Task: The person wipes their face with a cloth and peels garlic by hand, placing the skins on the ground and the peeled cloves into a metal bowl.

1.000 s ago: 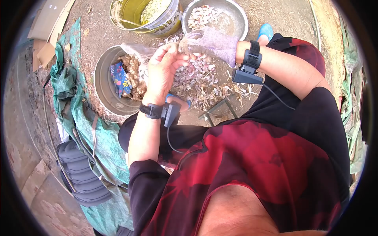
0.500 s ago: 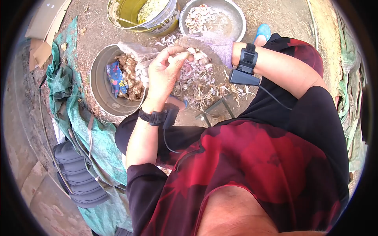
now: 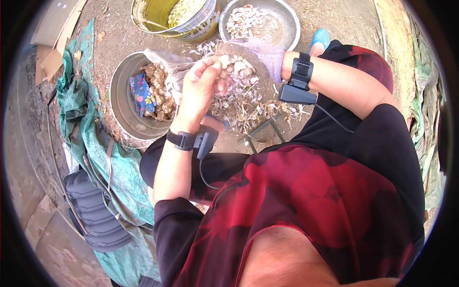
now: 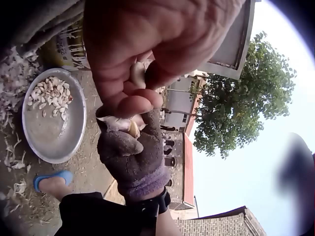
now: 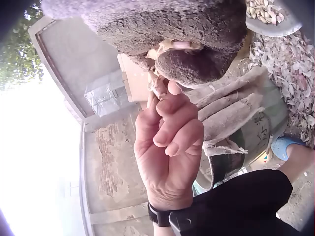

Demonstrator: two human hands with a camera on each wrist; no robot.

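Observation:
My bare left hand (image 3: 197, 91) and my right hand (image 3: 262, 53), in a grey glove with a purple cuff, meet above the ground. The glove grips a partly broken garlic bulb (image 4: 122, 124), also visible between its fingers in the right wrist view. My left thumb and fingers pinch a piece of garlic (image 5: 156, 84) at the glove's edge. A pale clove (image 4: 138, 73) shows among my left fingers in the left wrist view. Below lie heaped garlic skins (image 3: 239, 103).
A metal basin (image 3: 291, 36) with loose cloves stands ahead, beside a yellowish bucket (image 3: 203, 32) holding pale cloves. At left, a round bin (image 3: 122, 112) contains brown bulbs and blue floral cloth, with a greyish cloth (image 3: 165, 60) over its rim. Green sheeting (image 3: 119, 167) lies further left.
The gloved hand has tilted so that pale cloves now show in it. My left hand shifted slightly down and left, then its fingertips came back against the garlic.

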